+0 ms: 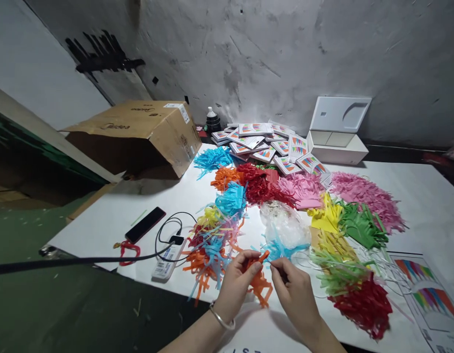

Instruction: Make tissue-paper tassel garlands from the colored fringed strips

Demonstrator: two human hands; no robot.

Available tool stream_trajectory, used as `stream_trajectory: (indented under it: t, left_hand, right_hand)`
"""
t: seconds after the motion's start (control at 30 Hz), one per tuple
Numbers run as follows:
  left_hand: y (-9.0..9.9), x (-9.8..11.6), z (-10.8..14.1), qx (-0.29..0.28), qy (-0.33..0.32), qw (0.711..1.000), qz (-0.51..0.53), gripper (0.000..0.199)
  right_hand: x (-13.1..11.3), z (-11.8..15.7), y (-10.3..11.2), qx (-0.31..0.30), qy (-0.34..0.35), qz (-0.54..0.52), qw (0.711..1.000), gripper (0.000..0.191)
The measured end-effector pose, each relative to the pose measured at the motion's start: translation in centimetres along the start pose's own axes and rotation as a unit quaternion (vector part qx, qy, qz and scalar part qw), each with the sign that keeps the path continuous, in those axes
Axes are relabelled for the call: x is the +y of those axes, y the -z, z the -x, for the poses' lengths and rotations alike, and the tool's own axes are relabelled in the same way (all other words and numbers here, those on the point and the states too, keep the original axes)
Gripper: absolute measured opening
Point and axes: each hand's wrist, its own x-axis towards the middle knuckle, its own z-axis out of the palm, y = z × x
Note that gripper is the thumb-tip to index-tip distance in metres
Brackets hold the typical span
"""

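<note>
My left hand (238,280) is closed on an orange paper tassel (261,287). Its twisted top pokes up between thumb and fingers, while the cut strips hang below. Just right of it, my right hand (293,289) is pinched close to the tassel's top; what lies between its fingertips is too small to make out. Beyond the hands lie blue tassels (281,247) and a clear plastic bag (285,223). A mixed heap of tassels (208,245) is left of my hands. Yellow, green and dark red tassels (362,306) lie to the right, with thin pale string among them.
A cardboard box (138,137) lies open at the back left. Printed packs (263,142) are piled by the wall, beside a white box (339,142). A phone (146,224), a power bank (168,260) and a black cable (101,264) occupy the left. A printed sheet (429,294) lies right.
</note>
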Motion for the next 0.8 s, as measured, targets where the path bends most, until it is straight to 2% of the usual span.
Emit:
stream_trajectory:
  t: [0.1,0.2,0.3,0.4,0.47,0.6,0.73,0.8]
  left_hand:
    - [-0.2,0.0,0.3,-0.002,-0.035,0.999,-0.035,0.023]
    - [-0.4,-0.2,0.5,-0.004,-0.063,0.997,-0.047,0.034]
    - [-0.4,-0.6,0.5,-0.014,-0.082,0.995,-0.046,0.046]
    - [-0.4,-0.9,0.3,-0.019,-0.091,0.994,-0.050,0.047]
    - [-0.5,-0.9,0.3,-0.024,-0.086,0.995,-0.046,0.048]
    - [-0.6,-0.5,0.2,-0.032,-0.053,0.998,-0.021,0.053]
    - [-0.5,-0.2,-0.3,-0.030,-0.076,0.995,-0.048,0.018]
    - [-0.5,-0.1,-0.6,-0.021,-0.099,0.993,-0.060,0.016]
  right_hand:
    - [0.0,0.0,0.1,-0.015,-0.010,-0.025,1.000,0.018]
    - [0.0,-0.3,0.2,-0.014,-0.077,-0.099,0.992,0.018]
    - [-0.1,-0.6,0.3,-0.056,-0.146,-0.231,0.960,0.036]
    - [0.0,-1.0,0.2,-0.111,-0.154,-0.314,0.930,0.038]
    - [0.2,-1.1,0.2,-0.112,-0.142,-0.302,0.936,0.034]
    - [0.6,-1.1,0.2,-0.072,-0.096,-0.181,0.976,0.026]
    - [0.6,-1.0,-0.2,-0.085,-0.024,-0.104,0.991,0.018]
    - [0.8,-1.0,-0.4,-0.086,-0.008,-0.082,0.993,0.016]
